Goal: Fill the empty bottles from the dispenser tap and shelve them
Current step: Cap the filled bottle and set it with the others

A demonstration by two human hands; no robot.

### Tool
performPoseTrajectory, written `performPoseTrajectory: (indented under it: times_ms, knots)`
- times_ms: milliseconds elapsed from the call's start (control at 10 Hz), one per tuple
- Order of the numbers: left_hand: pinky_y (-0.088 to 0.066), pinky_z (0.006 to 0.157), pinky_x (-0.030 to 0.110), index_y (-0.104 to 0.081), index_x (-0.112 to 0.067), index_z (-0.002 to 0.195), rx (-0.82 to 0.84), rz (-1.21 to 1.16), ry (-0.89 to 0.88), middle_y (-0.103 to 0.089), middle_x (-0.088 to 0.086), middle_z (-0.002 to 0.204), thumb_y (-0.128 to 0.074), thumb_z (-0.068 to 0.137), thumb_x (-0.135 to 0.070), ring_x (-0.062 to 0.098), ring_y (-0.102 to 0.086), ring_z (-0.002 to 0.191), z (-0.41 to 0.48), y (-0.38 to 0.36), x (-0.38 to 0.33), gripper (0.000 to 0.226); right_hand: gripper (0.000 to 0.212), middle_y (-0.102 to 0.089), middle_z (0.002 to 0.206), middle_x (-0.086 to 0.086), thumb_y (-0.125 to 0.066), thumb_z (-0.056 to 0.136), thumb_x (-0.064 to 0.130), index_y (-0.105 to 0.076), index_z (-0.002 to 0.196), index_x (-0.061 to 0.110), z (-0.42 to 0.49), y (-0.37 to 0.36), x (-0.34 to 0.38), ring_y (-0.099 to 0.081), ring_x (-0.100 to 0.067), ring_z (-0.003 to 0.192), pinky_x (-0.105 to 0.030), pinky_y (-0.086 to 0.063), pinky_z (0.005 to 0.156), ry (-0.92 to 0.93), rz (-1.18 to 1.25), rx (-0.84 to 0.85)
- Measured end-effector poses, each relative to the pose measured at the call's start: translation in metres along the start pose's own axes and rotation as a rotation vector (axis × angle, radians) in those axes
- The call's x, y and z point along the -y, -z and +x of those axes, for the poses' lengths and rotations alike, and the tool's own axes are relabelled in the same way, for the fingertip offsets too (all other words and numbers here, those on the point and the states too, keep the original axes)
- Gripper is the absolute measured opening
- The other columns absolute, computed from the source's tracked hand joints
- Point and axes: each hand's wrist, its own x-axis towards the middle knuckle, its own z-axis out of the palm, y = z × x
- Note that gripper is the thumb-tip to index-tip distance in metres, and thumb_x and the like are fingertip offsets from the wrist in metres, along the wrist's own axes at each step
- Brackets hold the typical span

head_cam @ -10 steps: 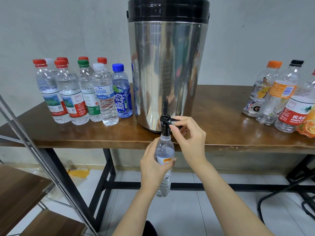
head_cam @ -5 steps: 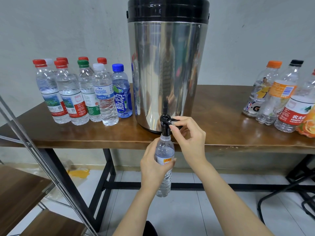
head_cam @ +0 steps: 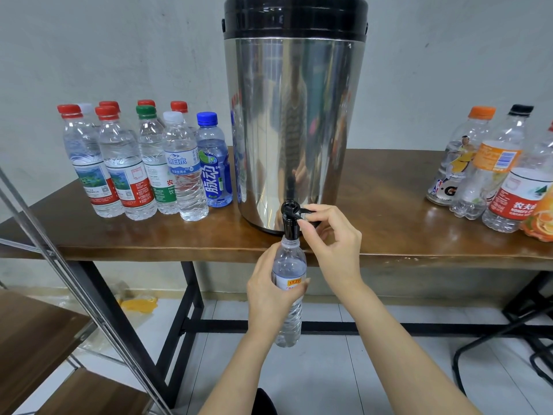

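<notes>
A tall steel dispenser [head_cam: 294, 121] with a black lid stands on the wooden table [head_cam: 389, 235]. Its black tap [head_cam: 289, 218] juts over the table's front edge. My left hand [head_cam: 269, 295] grips a clear uncapped bottle [head_cam: 289, 265] upright, its mouth right under the spout. My right hand [head_cam: 332, 238] pinches the tap's lever between thumb and fingers. Several capped water bottles [head_cam: 143, 166] stand in a cluster on the table's left. A few more bottles [head_cam: 490, 172] with orange and black caps stand at the right end.
A metal-framed rack with wooden shelves [head_cam: 36, 333] stands low at the left. The table's black steel legs and crossbar [head_cam: 185, 310] run beneath the bottle. Dark chair legs [head_cam: 508, 339] show at the lower right above a tiled floor.
</notes>
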Motion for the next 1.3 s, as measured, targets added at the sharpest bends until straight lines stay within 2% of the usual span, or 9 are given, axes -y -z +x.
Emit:
performPoseTrajectory:
  times_ms: [100,200,400,600,700,800,900,1200,1300]
  knots:
    - [-0.043,0.092,0.007,-0.047,-0.044,0.129,-0.003,-0.004,0.003,-0.058,-0.022,0.126,-0.092,0.064,-0.026,-0.002,-0.055,0.118,0.0002,0.0003,0.0000,0.082,0.022,-0.070,0.105,0.008,-0.066,0.087,0.031,-0.068,0.086,0.010,0.0000,-0.0002,-0.0002,-0.063,-0.021,0.078,-0.040,-0.051,0.062,-0.013,0.007,-0.002]
    - [-0.044,0.093,0.008,-0.049,-0.036,0.133,-0.001,-0.015,0.020,-0.059,-0.018,0.128,-0.092,0.064,-0.026,0.001,-0.056,0.119,0.0002,0.0002,0.0008,0.082,0.022,-0.070,0.105,0.008,-0.066,0.087,0.031,-0.068,0.087,0.009,-0.0004,-0.0004,-0.0002,-0.063,-0.020,0.078,-0.040,-0.051,0.063,-0.017,0.005,-0.001]
    - [-0.039,0.090,0.002,-0.043,-0.044,0.129,0.001,-0.014,0.021,-0.052,-0.030,0.124,-0.092,0.064,-0.024,-0.006,-0.053,0.117,0.0000,0.0013,-0.0025,0.084,0.023,-0.069,0.106,0.008,-0.066,0.088,0.032,-0.069,0.089,0.009,-0.0001,0.0002,-0.0008,-0.064,-0.015,0.081,-0.038,-0.052,0.063,-0.008,-0.015,0.009]
    - [-0.045,0.094,0.010,-0.045,-0.048,0.127,-0.009,0.004,-0.005,-0.058,-0.023,0.125,-0.092,0.064,-0.025,0.000,-0.056,0.118,-0.0001,0.0014,-0.0008,0.082,0.022,-0.070,0.106,0.007,-0.066,0.088,0.031,-0.068,0.088,0.010,-0.0007,-0.0006,-0.0007,-0.064,-0.016,0.081,-0.038,-0.051,0.062,-0.008,-0.006,0.005]
    - [-0.047,0.098,0.015,-0.049,-0.035,0.134,-0.009,0.003,0.007,-0.060,-0.014,0.130,-0.093,0.064,-0.026,0.004,-0.056,0.121,0.0001,0.0003,0.0022,0.083,0.021,-0.069,0.106,0.008,-0.066,0.088,0.032,-0.069,0.088,0.011,0.0000,-0.0003,-0.0007,-0.064,-0.015,0.082,-0.038,-0.052,0.063,-0.010,-0.007,0.006]
    - [-0.045,0.097,0.012,-0.051,-0.028,0.136,0.001,0.008,0.010,-0.059,-0.013,0.131,-0.093,0.063,-0.025,0.005,-0.056,0.122,0.0009,-0.0008,0.0035,0.084,0.021,-0.070,0.105,0.008,-0.066,0.088,0.032,-0.069,0.088,0.011,-0.0002,-0.0002,-0.0007,-0.065,-0.015,0.082,-0.038,-0.052,0.063,-0.008,-0.008,0.004]
    - [-0.043,0.096,0.008,-0.051,-0.029,0.136,0.009,0.012,0.002,-0.059,-0.014,0.130,-0.093,0.063,-0.024,0.004,-0.056,0.121,0.0010,-0.0011,0.0038,0.083,0.021,-0.070,0.105,0.008,-0.066,0.087,0.031,-0.069,0.087,0.010,-0.0006,-0.0004,-0.0004,-0.064,-0.017,0.080,-0.039,-0.051,0.062,-0.008,-0.006,0.000]
    - [-0.044,0.095,0.009,-0.044,-0.051,0.125,-0.013,0.000,-0.002,-0.057,-0.026,0.124,-0.093,0.063,-0.023,-0.003,-0.054,0.118,0.0003,0.0008,-0.0015,0.084,0.022,-0.070,0.105,0.007,-0.066,0.088,0.031,-0.068,0.087,0.010,-0.0004,-0.0007,0.0004,-0.062,-0.021,0.076,-0.038,-0.049,0.061,-0.004,-0.008,0.002]
    - [-0.041,0.094,0.006,-0.041,-0.055,0.122,-0.012,0.009,0.000,-0.053,-0.032,0.123,-0.093,0.063,-0.024,-0.011,-0.051,0.118,0.0001,0.0011,-0.0019,0.084,0.022,-0.070,0.105,0.007,-0.066,0.088,0.031,-0.068,0.087,0.010,-0.0002,-0.0006,-0.0002,-0.062,-0.022,0.075,-0.038,-0.049,0.061,-0.005,-0.003,0.000]
